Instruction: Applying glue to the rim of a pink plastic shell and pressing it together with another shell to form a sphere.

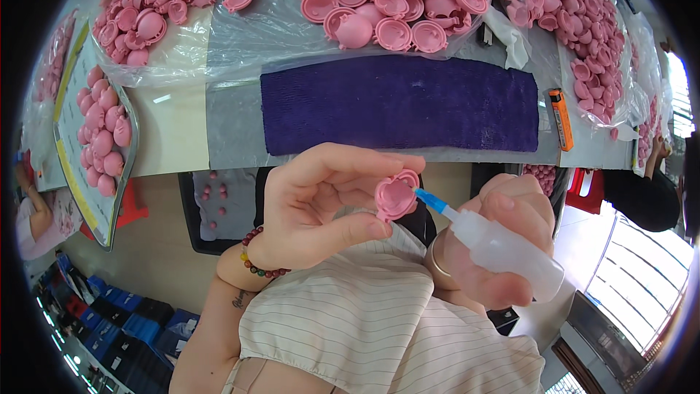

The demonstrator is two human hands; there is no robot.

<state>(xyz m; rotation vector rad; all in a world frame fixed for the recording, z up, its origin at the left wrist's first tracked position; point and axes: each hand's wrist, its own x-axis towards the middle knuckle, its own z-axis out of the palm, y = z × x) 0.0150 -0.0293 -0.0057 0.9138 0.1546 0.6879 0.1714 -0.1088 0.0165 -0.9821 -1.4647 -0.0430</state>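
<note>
Between the thumb and fingers of my left hand (313, 204) is a pink plastic shell half (396, 195), its hollow side turned toward the right. My right hand (503, 241) is wrapped round a translucent white squeeze bottle (514, 252), which slants up to the left. The bottle's blue nozzle tip (432, 201) reaches the rim of the pink shell; whether it touches cannot be made out. Both hands are raised in front of the near table edge. Beyond them a dark purple towel (401, 106) lies flat on the table.
Heaps of pink shell pieces (394, 4) lie on clear plastic sheeting along the back, more at the right (561, 0). A tray (109, 219) at the left bears rounded pink pieces (102, 131). An orange marker-like tube (561, 120) lies right of the towel. Below is a black bin (195, 237).
</note>
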